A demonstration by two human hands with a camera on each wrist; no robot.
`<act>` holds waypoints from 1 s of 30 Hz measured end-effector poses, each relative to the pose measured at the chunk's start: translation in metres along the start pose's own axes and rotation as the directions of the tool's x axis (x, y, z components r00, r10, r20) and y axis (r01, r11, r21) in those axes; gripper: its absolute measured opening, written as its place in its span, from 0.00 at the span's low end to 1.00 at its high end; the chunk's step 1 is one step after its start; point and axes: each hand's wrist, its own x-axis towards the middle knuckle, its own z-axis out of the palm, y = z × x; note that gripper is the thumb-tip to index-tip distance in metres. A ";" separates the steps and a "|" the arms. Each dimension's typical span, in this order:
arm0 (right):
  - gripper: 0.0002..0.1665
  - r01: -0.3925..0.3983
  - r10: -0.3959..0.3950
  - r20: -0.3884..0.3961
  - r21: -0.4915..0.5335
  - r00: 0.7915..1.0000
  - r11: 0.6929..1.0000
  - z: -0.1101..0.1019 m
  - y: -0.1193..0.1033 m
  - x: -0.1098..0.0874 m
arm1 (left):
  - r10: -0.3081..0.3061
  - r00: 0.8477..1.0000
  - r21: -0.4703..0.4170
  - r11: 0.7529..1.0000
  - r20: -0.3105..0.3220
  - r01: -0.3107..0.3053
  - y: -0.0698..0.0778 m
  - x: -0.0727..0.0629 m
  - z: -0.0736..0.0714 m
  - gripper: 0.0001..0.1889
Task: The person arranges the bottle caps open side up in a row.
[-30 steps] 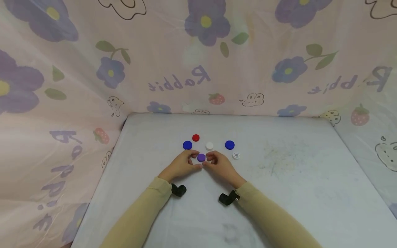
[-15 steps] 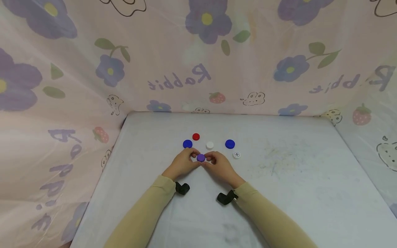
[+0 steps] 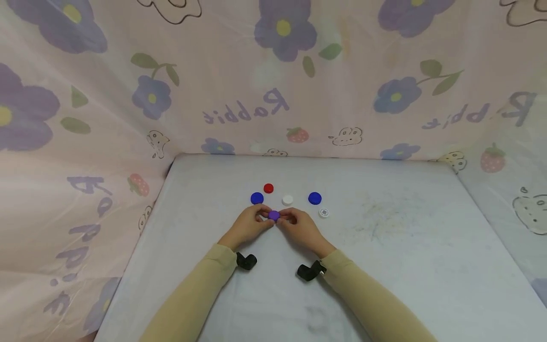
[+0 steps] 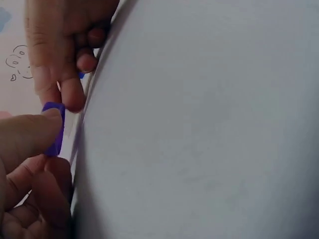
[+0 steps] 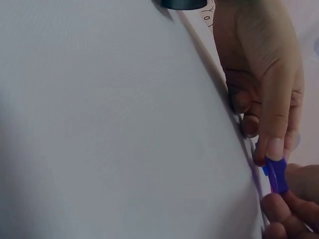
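Note:
Between my two hands is a small round purple cap (image 3: 274,215), seen edge-on in the left wrist view. My left hand (image 3: 249,225) pinches its left side, with the thumb (image 4: 49,122) laid over it. From the other side my right hand (image 3: 301,228) pinches it too, thumb and fingers at its rim. In the right wrist view the purple cap (image 5: 277,175) sits among both hands' fingertips, which hide part of it. A blue cap (image 3: 257,198) lies just beyond the left fingers, and a white cap (image 3: 287,200) lies beyond the purple one.
A red cap (image 3: 268,188) lies behind the left blue cap. Right of the hands are another blue cap (image 3: 315,198) and a white cap with a patterned face (image 3: 324,213). The pale table (image 3: 410,275) meets a flower-printed curtain (image 3: 325,95) behind and at the sides.
The hands have closed in on the purple cap, and the fingers that stood around it now grip it. It has shifted slightly left; the other caps keep their arrangement.

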 end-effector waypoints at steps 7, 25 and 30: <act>0.15 0.019 -0.020 0.031 0.043 0.999 0.999 -0.004 -0.003 -0.001 | 0.014 1.000 -0.055 0.998 0.001 -0.014 0.006 -0.007 -0.005 0.17; 0.13 0.047 -0.052 0.080 0.056 0.995 0.997 0.009 -0.024 -0.005 | 0.017 0.999 -0.034 0.999 -0.028 -0.018 0.004 -0.033 -0.028 0.16; 0.11 0.061 -0.063 0.079 0.027 0.995 0.998 0.015 -0.026 -0.005 | 0.014 1.000 -0.037 0.999 -0.027 -0.015 0.002 -0.039 -0.031 0.16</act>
